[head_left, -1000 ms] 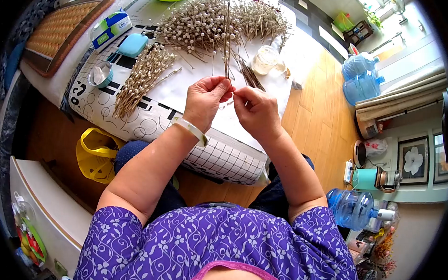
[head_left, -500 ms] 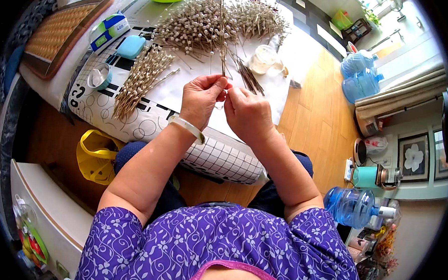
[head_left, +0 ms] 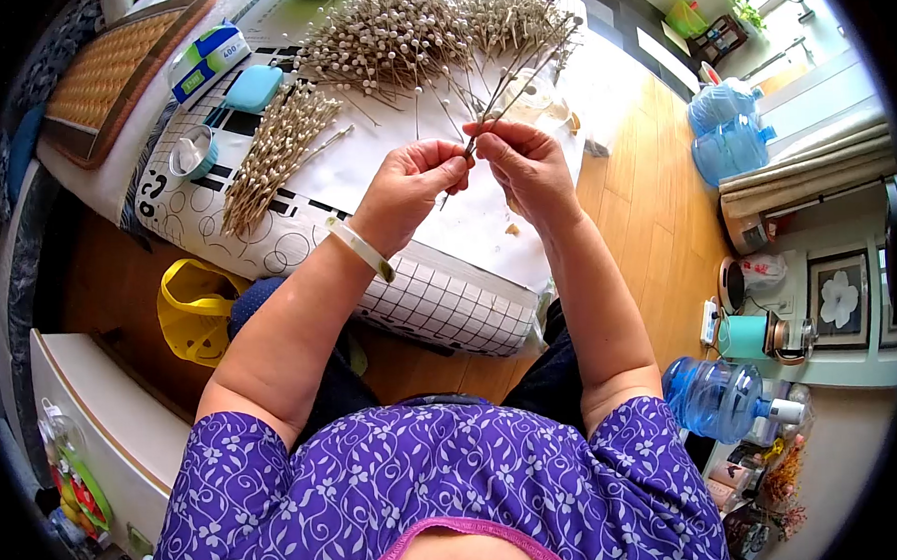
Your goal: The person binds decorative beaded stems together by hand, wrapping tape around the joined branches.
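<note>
My left hand, with a pale bangle on its wrist, pinches a few thin dark stems near their lower ends. Thumb and fingers of my right hand close on the same stems, right beside the left fingertips. The stems fan out up and to the right over the table. Behind my hands lies a big pile of dried stems with round whitish buds. To the left rests a smaller bundle of budded stems. A round clear tub stands behind the held stems, partly hidden.
On the patterned table cover are a blue case, a small round tub and a tissue pack. A yellow bag sits low on the left. Water jugs stand at the right.
The held stems have tipped from upright to leaning right and spread apart. My right hand has moved up and right and turned, its fingers now over the stems.
</note>
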The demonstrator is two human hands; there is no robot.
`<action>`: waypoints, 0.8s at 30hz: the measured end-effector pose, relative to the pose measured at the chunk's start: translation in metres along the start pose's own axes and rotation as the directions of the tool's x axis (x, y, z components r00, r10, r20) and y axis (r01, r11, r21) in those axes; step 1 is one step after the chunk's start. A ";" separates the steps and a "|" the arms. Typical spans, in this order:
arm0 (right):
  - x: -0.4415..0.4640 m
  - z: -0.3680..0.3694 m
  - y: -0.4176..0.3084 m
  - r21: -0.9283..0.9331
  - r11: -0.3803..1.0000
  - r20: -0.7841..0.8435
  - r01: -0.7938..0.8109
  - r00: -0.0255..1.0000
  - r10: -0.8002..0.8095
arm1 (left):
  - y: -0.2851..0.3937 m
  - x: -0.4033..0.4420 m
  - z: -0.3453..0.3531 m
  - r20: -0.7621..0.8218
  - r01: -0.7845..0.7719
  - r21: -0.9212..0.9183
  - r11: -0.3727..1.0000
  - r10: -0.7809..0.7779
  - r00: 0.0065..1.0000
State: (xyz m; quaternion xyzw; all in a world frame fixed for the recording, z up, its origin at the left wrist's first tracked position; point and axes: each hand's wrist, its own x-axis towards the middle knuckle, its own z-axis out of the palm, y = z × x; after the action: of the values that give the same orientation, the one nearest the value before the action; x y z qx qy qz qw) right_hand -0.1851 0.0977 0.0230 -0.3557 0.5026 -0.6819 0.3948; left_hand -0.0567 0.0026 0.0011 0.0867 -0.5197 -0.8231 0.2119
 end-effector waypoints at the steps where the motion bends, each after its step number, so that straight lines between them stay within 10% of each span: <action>1: 0.000 0.000 0.000 0.026 0.999 0.006 -0.021 1.000 0.021 | -0.001 0.000 0.000 0.001 0.003 0.001 1.000 -0.003 1.000; 24: -0.001 -0.017 0.012 0.167 0.984 0.186 -0.065 0.982 0.033 | 0.015 -0.006 0.001 0.053 0.299 -0.007 0.954 -0.298 0.953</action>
State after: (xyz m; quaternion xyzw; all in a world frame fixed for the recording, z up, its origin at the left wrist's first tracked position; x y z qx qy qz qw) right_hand -0.1970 0.1035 0.0073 -0.3686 0.4120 -0.6775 0.4852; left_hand -0.0479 0.0004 0.0143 0.1413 -0.4997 -0.8515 0.0722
